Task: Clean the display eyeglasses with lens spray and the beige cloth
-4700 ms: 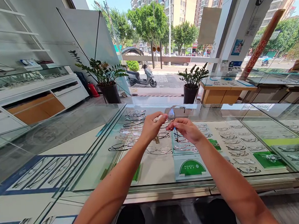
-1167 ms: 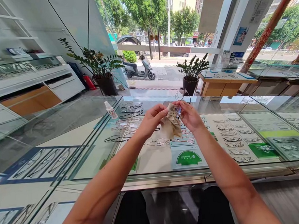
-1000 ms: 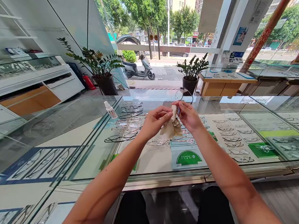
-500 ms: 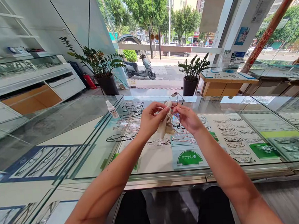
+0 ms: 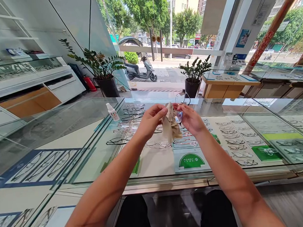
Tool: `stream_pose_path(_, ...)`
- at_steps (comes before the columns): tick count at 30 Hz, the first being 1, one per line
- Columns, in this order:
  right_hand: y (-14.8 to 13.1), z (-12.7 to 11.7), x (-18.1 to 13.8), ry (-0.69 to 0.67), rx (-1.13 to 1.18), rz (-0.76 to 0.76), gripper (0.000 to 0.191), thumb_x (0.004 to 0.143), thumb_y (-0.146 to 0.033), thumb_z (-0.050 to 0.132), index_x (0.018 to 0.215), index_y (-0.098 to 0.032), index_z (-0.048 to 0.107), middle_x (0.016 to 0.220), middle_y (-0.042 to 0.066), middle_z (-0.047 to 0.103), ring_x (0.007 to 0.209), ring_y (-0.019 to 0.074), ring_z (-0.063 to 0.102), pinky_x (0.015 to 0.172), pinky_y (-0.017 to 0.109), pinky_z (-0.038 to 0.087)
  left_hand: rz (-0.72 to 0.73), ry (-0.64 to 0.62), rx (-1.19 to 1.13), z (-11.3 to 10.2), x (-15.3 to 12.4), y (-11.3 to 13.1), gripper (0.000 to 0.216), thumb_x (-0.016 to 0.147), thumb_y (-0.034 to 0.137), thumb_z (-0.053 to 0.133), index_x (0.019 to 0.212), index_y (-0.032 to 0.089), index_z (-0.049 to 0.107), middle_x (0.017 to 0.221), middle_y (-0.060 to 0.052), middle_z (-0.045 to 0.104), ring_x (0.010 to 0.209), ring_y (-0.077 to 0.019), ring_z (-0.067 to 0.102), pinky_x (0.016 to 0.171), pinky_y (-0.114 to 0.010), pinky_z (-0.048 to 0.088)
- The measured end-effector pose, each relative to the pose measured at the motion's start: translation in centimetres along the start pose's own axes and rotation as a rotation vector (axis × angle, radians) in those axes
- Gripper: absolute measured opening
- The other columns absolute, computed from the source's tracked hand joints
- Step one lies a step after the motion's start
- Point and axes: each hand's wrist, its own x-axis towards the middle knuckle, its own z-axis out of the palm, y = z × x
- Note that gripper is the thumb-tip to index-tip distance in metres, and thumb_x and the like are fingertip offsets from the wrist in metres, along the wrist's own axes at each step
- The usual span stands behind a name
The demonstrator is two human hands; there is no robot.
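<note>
My left hand (image 5: 152, 120) is closed on a beige cleaning cloth (image 5: 171, 127), which hangs down in loose folds between both hands. A pair of eyeglasses (image 5: 183, 98) is gripped by my right hand (image 5: 191, 119); one round lens shows above the fingers, the other lies beside the cloth. Part of the frame is hidden behind the cloth and fingers. Both hands are raised over the glass display counter (image 5: 156, 177). Left of them, a white spray bottle (image 5: 112, 112) stands on the glass top.
Rows of eyeglass frames (image 5: 232, 142) lie inside the counter under the glass. A green brand sign (image 5: 191, 160) is below my hands. Potted plants (image 5: 193, 74) stand beyond the counter, with a scooter (image 5: 140, 71) outside the window. A fire extinguisher (image 5: 89, 84) is at the left.
The cloth hangs lower and more spread out. The eyeglasses have turned and shifted slightly to the right, and my hands are a little further apart. The bottle stays in place.
</note>
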Motion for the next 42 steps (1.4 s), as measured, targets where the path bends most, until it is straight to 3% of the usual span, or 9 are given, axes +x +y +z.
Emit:
stream_pose_path(8,0.2,0.7,-0.1,0.045,0.049,-0.009,0.031,0.078,-0.054,0.096,0.087,-0.029,0.082,0.113,0.001,0.083,0.105,0.0194,0.073,0.093,0.029,0.06,-0.059,-0.055,-0.032,0.7,-0.5,-0.4,0.053,0.074,0.067,0.092,0.087,0.019,0.073,0.086,-0.002,0.066,0.077,-0.014,0.058,0.067,-0.025,0.05)
stream_pose_path(14,0.4,1.6,-0.5,0.012,0.118,0.062,0.033,0.073,-0.052,0.101,0.086,-0.027,0.083,0.1,-0.001,0.083,0.088,0.0145,0.073,0.082,0.025,0.062,-0.135,-0.053,-0.14,1.0,-0.5,-0.9,0.06,0.064,0.053,0.104,0.087,0.021,0.059,0.088,0.003,0.067,0.066,-0.0092,0.054,0.06,-0.022,0.042)
stream_pose_path(17,0.4,1.8,-0.6,0.028,0.132,0.059,0.034,0.071,-0.05,0.102,0.086,-0.025,0.084,0.097,-0.001,0.082,0.085,0.0124,0.072,0.078,0.021,0.061,-0.228,-0.132,-0.14,0.9,-0.6,-1.0,0.061,0.068,0.057,0.102,0.1,0.021,0.063,0.089,0.001,0.071,0.074,-0.0135,0.063,0.067,-0.025,0.047)
stream_pose_path(19,0.3,1.8,-0.6,0.02,0.119,0.055,0.034,0.072,-0.05,0.101,0.085,-0.025,0.083,0.094,-0.001,0.081,0.074,0.01,0.068,0.066,0.019,0.057,-0.243,-0.239,-0.115,0.8,-0.6,-1.2,0.06,0.073,0.063,0.097,0.101,0.019,0.068,0.09,-0.003,0.073,0.079,-0.0173,0.067,0.075,-0.029,0.051)
stream_pose_path(23,0.1,1.7,-0.6,-0.002,0.062,0.076,0.036,0.077,-0.055,0.096,0.088,-0.025,0.081,0.097,-0.001,0.08,0.05,0.0053,0.048,0.041,0.022,0.038,-0.212,-0.407,-0.096,1.0,-0.8,-1.5,0.059,0.084,0.072,0.085,0.093,0.015,0.076,0.09,-0.009,0.076,0.08,-0.0208,0.068,0.08,-0.033,0.052)
stream_pose_path(26,-0.1,1.7,-0.6,0.013,0.051,0.068,0.037,0.076,-0.056,0.096,0.087,-0.025,0.079,0.097,-0.001,0.079,0.058,0.008,0.054,0.047,0.023,0.043,-0.198,-0.348,-0.146,1.3,-0.9,-1.8,0.061,0.084,0.074,0.084,0.097,0.015,0.079,0.089,-0.008,0.075,0.083,-0.0205,0.067,0.081,-0.032,0.051)
stream_pose_path(29,-0.3,1.7,-0.6,0.032,0.051,0.035,0.037,0.074,-0.055,0.098,0.085,-0.025,0.079,0.095,0.0,0.079,0.08,0.0142,0.067,0.068,0.025,0.056,-0.196,-0.261,-0.159,1.3,-0.8,-2.0,0.061,0.079,0.073,0.088,0.097,0.015,0.079,0.085,-0.005,0.072,0.08,-0.0179,0.063,0.077,-0.029,0.048)
stream_pose_path(32,-0.3,1.8,-0.6,0.04,0.044,0.014,0.037,0.073,-0.056,0.098,0.085,-0.026,0.08,0.095,0.001,0.079,0.09,0.0166,0.07,0.084,0.028,0.059,-0.19,-0.204,-0.097,1.0,-0.8,-2.1,0.058,0.078,0.069,0.091,0.094,0.015,0.077,0.083,-0.002,0.069,0.075,-0.0149,0.058,0.074,-0.027,0.045)
stream_pose_path(42,0.5,2.2,-0.8,0.029,0.045,0.022,0.034,0.077,-0.055,0.097,0.088,-0.026,0.084,0.101,0.002,0.081,0.093,0.0166,0.07,0.087,0.029,0.057,-0.137,-0.122,-0.103,1.4,-0.9,-1.8,0.055,0.067,0.061,0.101,0.076,0.014,0.072,0.073,0.002,0.063,0.068,-0.0106,0.051,0.069,-0.025,0.04)
